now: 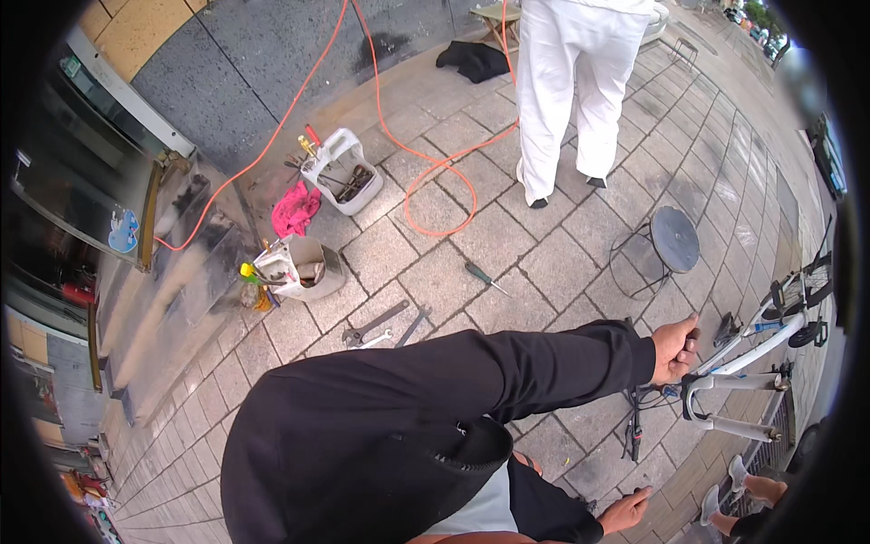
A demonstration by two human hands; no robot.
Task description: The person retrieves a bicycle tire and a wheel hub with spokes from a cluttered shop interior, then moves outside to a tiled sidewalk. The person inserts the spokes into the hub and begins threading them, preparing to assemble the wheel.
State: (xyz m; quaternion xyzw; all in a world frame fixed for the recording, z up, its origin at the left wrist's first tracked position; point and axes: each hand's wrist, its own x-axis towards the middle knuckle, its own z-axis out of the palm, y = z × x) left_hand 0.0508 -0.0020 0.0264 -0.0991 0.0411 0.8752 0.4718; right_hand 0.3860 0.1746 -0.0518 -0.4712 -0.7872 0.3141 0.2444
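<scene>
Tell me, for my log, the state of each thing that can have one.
Left hand: fingers curled
Right hand: fingers partly curled
Pale two-pronged bicycle fork: wheel absent
Both white open-topped plastic containers: upright, holding things
Long orange hose: looped
Bright pink cloth: crumpled
Green-handled screwdriver: lying flat
Dark adjustable wrench: lying flat
Round dark-topped stool: standing, unoccupied

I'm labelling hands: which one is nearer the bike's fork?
Left: the left hand is just above and left of the fork in the picture; the right hand is lower, farther from it.
</scene>
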